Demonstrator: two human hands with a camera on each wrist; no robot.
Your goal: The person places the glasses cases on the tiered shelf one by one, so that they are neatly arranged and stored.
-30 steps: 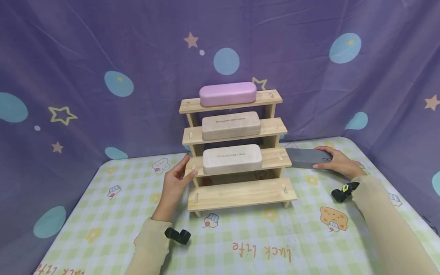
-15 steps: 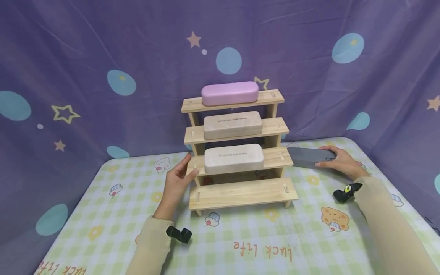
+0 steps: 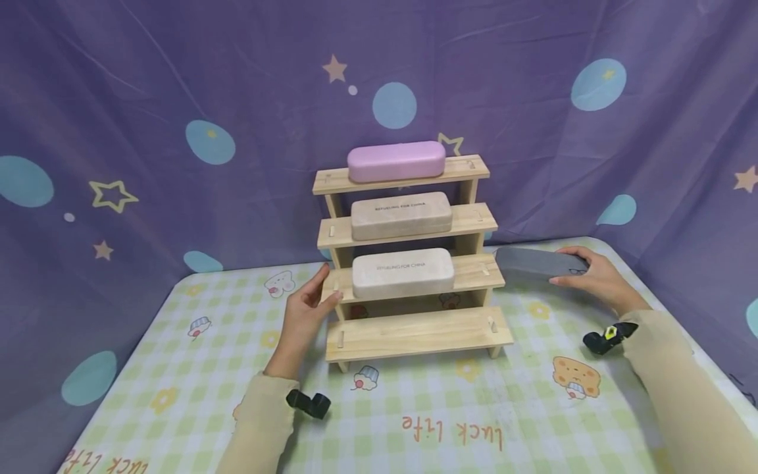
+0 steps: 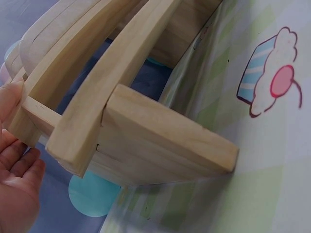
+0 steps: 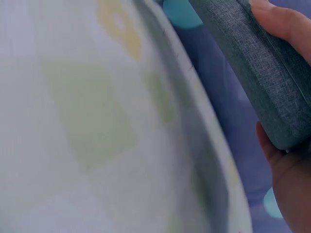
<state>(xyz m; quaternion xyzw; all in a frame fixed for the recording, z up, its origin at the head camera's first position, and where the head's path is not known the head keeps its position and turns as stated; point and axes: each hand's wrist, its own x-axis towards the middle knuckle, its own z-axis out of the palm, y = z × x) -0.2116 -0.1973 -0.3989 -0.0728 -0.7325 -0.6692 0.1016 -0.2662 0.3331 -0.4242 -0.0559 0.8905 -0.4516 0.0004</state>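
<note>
My right hand (image 3: 598, 280) grips the right end of a grey fabric glasses case (image 3: 530, 262), just right of a stepped wooden display shelf (image 3: 414, 334). In the right wrist view the case (image 5: 262, 73) sits between thumb and fingers, above the cloth. My left hand (image 3: 304, 316) pinches the left end of the shelf's second board from the bottom; in the left wrist view the thumb lies on the board and the fingers (image 4: 22, 162) curl below it. Across the three upper boards stand a pink case (image 3: 397, 162), a beige case (image 3: 401, 216) and a white case (image 3: 403, 273).
A green-and-white checked tablecloth (image 3: 450, 408) with printed cartoons covers the table. Behind it hangs a purple curtain (image 3: 266, 79) with stars and balloons, close to the shelf's back. The bottom board lies in front of the white case.
My right hand has shifted a little to the right with the grey glasses case, which now appears lifted slightly and angled differently. My left hand keeps its place on the shelf.
</note>
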